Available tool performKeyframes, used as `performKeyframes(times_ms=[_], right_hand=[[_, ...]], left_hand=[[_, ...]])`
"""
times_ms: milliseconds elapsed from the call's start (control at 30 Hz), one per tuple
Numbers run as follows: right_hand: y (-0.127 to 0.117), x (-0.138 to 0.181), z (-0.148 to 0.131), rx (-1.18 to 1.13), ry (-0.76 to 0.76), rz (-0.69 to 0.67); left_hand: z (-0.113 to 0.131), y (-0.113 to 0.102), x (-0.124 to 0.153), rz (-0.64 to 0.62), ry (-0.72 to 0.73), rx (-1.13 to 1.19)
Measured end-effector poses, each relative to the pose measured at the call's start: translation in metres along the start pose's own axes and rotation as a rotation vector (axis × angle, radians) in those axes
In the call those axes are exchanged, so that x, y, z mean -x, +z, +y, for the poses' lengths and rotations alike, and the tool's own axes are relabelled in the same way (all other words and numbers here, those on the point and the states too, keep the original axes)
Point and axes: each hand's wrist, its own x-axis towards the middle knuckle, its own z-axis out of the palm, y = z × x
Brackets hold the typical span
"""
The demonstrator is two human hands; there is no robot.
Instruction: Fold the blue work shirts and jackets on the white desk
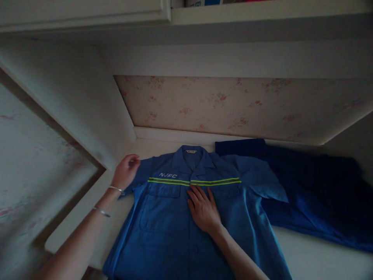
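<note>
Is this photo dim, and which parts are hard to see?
Head view: dim overall; the dark blue cloth at right sinks into shadow; the flowery surface at far left looks blurred; lettering on the blue shirt is readable.

The letters "NJPC" (pixel 168 175) stand out in pale capitals across the chest of a short-sleeved blue shirt (pixel 163 217), on the left side as seen from above, just over the yellow-green stripes (pixel 169 181). Inside the shirt's collar, a small light label (pixel 191 151) bears print too tiny to read. On the shelf overhead, a pale package (pixel 194 3) shows blue markings, cut off by the frame's top edge and likewise illegible.
</note>
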Motion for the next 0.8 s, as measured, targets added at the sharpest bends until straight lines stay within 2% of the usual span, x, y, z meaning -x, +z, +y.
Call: performKeyframes(times_ms=[133, 200, 267, 367, 600, 733, 800], right_hand=[[-0.002, 0.001, -0.002, 0.018, 0.006, -0.001], [-0.003, 0.001, -0.002, 0.02, 0.007, -0.001], [-0.004, 0.002, -0.002, 0.017, 0.012, -0.002], [-0.006, 0.001, -0.003, 0.007, 0.025, -0.003], [-0.008, 0.001, -0.004, -0.055, 0.038, -0.046], [-0.02, -0.01, 0.012, -0.415, 0.07, -0.155], [-0.037, -0.025, 0.03, -0.587, 0.102, -0.129]], left_hand=[[0.032, 0.068, -0.005, -0.24, 0.208, -0.056], [0.034, 0.09, -0.007, -0.328, 0.243, -0.118], [0.029, 0.103, -0.007, -0.384, 0.244, -0.187], [0.013, 0.106, -0.006, -0.404, 0.209, -0.282], [-0.022, 0.086, -0.009, -0.376, 0.11, -0.395], [-0.039, 0.075, -0.002, -0.352, 0.079, -0.425], [-0.048, 0.071, 0.005, -0.35, 0.059, -0.44]])
